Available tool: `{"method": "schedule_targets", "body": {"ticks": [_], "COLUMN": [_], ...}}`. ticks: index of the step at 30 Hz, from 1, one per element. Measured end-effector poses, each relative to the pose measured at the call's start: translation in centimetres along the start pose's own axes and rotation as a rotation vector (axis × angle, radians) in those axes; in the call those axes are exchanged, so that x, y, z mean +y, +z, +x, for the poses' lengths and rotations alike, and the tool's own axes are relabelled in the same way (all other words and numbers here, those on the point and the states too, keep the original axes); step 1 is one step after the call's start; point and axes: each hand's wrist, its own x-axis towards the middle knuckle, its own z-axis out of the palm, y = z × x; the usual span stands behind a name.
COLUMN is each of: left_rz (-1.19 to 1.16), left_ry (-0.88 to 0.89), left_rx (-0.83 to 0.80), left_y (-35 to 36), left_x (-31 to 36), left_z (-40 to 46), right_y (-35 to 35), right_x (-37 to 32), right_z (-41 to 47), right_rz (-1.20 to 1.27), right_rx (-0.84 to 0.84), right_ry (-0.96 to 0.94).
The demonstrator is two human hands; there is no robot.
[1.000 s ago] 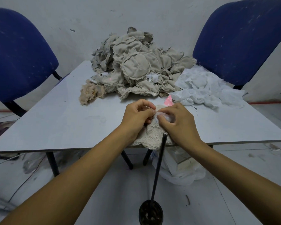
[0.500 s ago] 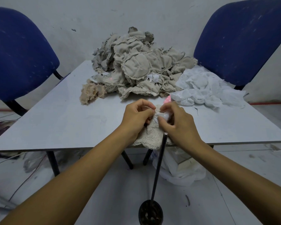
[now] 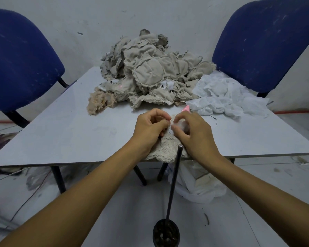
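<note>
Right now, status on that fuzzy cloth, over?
Left grip pinching the fuzzy cloth at the near table edge. Right grip pinching a white tuft at its top. Black rod leans at that edge.

Fuzzy beige cloth piece (image 3: pixel 168 148) at the bench's (image 3: pixel 61 139) near edge
It lies flat, nubbly side up, its lower hem drooping over the edge; a small white tuft (image 3: pixel 181 124) sits bunched at its far end.

bare tabletop (image 3: pixel 64 138) left, beige fabric heap (image 3: pixel 150 75) behind, white cloths (image 3: pixel 227 98) right
</note>
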Motion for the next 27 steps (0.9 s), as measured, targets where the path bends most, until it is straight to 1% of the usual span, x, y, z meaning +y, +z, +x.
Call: {"method": "schedule_targets", "body": {"ticks": [5, 8, 13, 15, 20, 22, 24, 25, 27], "left_rz": [-0.001, 0.000, -0.030, -0.046, -0.021, 0.059, 0.191, 0.283, 0.536], "left_ry": [0.000, -0.005, -0.019, -0.016, 0.003, 0.020, 0.061, 0.080, 0.071], "left_rx": [-0.001, 0.010, 0.051, 0.064, 0.040, 0.040, 0.032, 0.006, -0.031], "left_y": [0.0, -0.1, -0.1, -0.1, -0.1, 0.0, 0.3, 0.5, 1.2], "left_x": [0.1, 0.0, 0.0, 0.0, 0.0, 0.0, 0.1, 0.2, 0.0], "left_z": [0.0, 0.0, 0.0, 0.1, 0.0, -0.1, -0.1, -0.1, -0.1], "right_y": [0.2, 0.2, -0.5, -0.7, -0.2, -0.1, -0.4, -0.7, -1.5], "right_x": [-0.1, 0.0, -0.1, -0.1, -0.1, -0.1, 0.0, 0.2, 0.3], "right_z": [-0.1, 0.2, -0.3, -0.3, 0.0, 0.1, 0.4, 0.6, 1.0], "right_rz": [0.006, 0.007, 0.088, 0.111, 0.049, 0.038, 0.019, 0.055, 0.277], "right_rx": [0.009, -0.015, -0.086, -0.100, -0.151, -0.175, -0.203, -0.205, -0.184], "right_ry": [0.033, 0.039, -0.060, -0.065, -0.034, -0.010, 0.008, 0.047, 0.206]}}
